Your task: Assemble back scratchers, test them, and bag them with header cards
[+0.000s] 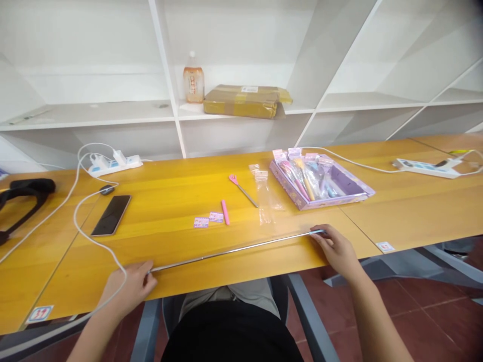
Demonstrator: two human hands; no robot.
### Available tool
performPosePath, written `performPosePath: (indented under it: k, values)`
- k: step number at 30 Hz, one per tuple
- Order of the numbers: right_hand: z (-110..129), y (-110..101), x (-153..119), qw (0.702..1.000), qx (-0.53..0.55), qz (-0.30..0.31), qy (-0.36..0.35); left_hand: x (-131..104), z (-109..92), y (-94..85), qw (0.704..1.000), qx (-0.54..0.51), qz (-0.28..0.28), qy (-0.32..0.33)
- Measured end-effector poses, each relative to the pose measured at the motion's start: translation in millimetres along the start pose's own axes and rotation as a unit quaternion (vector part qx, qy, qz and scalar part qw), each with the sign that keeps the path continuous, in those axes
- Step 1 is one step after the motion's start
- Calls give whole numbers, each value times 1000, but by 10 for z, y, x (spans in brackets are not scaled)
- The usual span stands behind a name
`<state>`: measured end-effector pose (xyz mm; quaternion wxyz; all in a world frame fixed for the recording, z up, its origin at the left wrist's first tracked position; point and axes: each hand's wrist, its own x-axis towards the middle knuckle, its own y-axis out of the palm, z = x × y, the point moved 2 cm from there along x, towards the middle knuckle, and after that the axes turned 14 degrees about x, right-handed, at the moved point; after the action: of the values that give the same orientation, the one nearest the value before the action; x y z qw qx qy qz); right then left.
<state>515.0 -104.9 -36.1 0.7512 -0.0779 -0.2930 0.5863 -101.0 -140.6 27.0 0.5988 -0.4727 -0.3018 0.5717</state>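
left hand: fingers closed on left end of thin metal rod. rod itself: 1 straight line between 2 hands, long axis left to right, roughly parallel to front edge of worktop; resting on wood or just above it, cannot tell. pink stick, then pink-headed claw, lie beyond rod, apart from it. right hand: thumb and fingers pinched on rod's light-blue end. neither hand nearer: each at 1 end.

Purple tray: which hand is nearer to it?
Right. The right hand is in front of the purple tray; the left hand is well off to its left.
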Motion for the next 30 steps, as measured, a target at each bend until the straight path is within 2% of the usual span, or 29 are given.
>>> performPosePath:
  k: [6,9,11,14,17,20,24,30]
  values:
    - [67,36,68,999,-23,-19,-20,33,39,-1,1000,7,-11,-15]
    - [200,136,86,999,-31,-2,-39,74,-58,-39,1000,5,-21,-7]
    - [376,308,72,997,-25,43,-66,119,-229,-103,1000,-4,-28,5]
    - [760,713,-6,983,-7,125,-133,215,-593,-255,999,-20,-35,21]
    - [1171,1173,-153,965,-24,142,-221,316,-955,-426,997,-56,-30,36]
    - [1460,1590,-345,943,-63,151,-289,378,-1215,-551,995,-81,-26,48]
    - [1570,1932,-550,929,-60,155,-332,402,-1383,-580,994,-84,-24,62]
    - [1483,2004,-582,941,-21,175,-288,402,-1400,-489,995,-86,-23,54]
